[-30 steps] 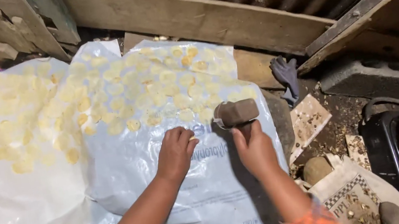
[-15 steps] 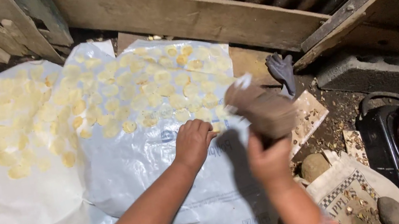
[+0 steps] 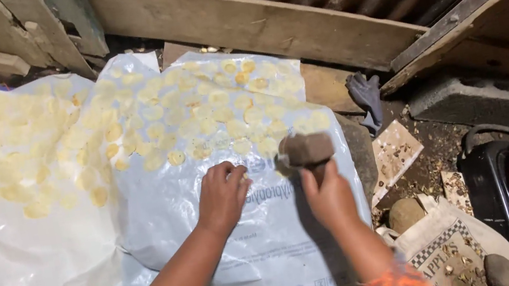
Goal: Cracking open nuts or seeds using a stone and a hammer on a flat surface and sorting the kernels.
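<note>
**Block lowered again over the sheet**

Our right hand point(image 3: 326, 194) has brought the brown block point(image 3: 305, 149) back down from its raised tilt, fingers wrapped around it just above the white plastic sheet point(image 3: 162, 207). Our left hand point(image 3: 222, 195) presses half-curled on the sheet, just below the yellow slices point(image 3: 196, 122).

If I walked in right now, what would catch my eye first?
Probably the spread of pale yellow flattened discs laid out in rows across the white plastic sheeting on the floor. Next, the person's right hand gripping a brownish block-headed tool raised just above the sheet, with the left hand pressed flat on the plastic beside it.
</note>
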